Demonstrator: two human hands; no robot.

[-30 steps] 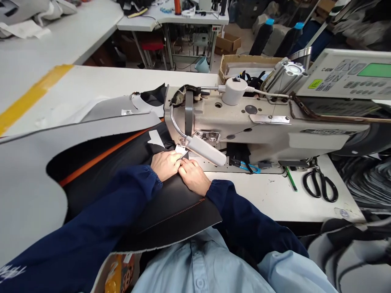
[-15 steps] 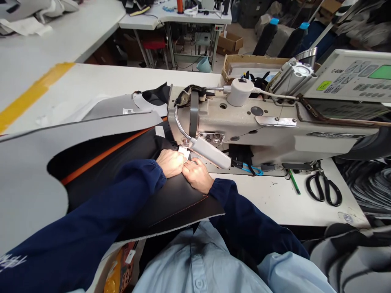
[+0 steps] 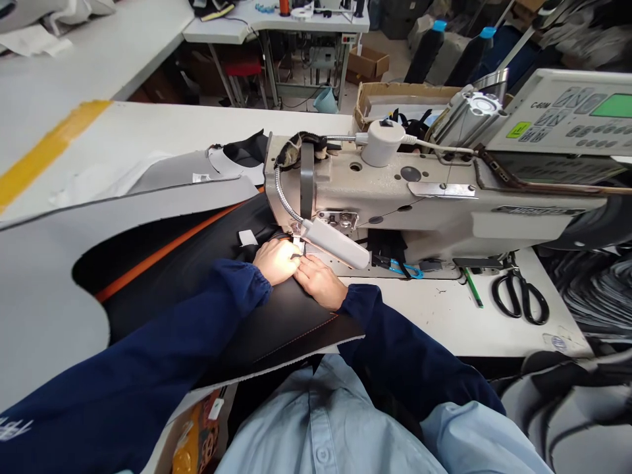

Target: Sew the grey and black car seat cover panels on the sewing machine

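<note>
Panel (image 3: 296, 322), black and smooth-faced, orange stitching near its lower right edge; it lies across the near side of white worktable (image 3: 434, 308), reaching the needle end of industrial sewing machine (image 3: 340, 184); left hand (image 3: 277, 261) and right hand (image 3: 320, 282) together on it, fingertips meeting or nearly so, beside lit gooseneck lamp (image 3: 336, 243); left fingers curled, right fingers laid forward; cannot tell whether either pinches the material; small white tab (image 3: 298, 243) just beyond the fingertips; orange strip (image 3: 168, 251) runs diagonally at picture left; black-handled scissors (image 3: 520, 296) well apart, on the worktable's right end; C-60M control panel (image 3: 567, 115) above, green screen showing.
</note>
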